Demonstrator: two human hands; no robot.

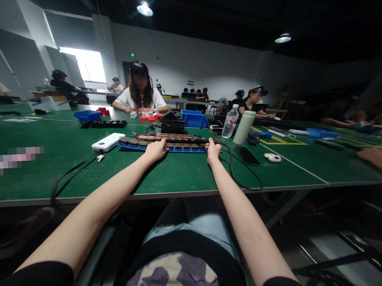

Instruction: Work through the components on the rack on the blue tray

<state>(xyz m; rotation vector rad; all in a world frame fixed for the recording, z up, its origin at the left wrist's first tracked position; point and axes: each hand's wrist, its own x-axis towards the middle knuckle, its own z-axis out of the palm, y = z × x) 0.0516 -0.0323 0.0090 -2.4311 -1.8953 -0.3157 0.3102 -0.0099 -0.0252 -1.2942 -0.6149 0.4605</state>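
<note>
A long blue-edged frame (185, 150) lies on the green table in front of me, with several thin copper-coloured and dark strips running lengthwise across it. My left hand (156, 150) is closed at its near edge, left of the middle. Close to the frame's right end, my right hand (213, 151) is closed on the same edge. The undersides of my fingers are hidden. A dark, slim handle-like piece (201, 140) lies over the strips beside my right fingers. From near there a black cable (232, 168) loops down across the table.
Left of the frame are a white power bank (108, 141) and an earbud (99, 158). To the right stand a water bottle (230, 122) and a green tumbler (244, 128), with a phone (247, 155) and earbud case (272, 157) nearer. Blue bins (194, 118) and a seated person are opposite.
</note>
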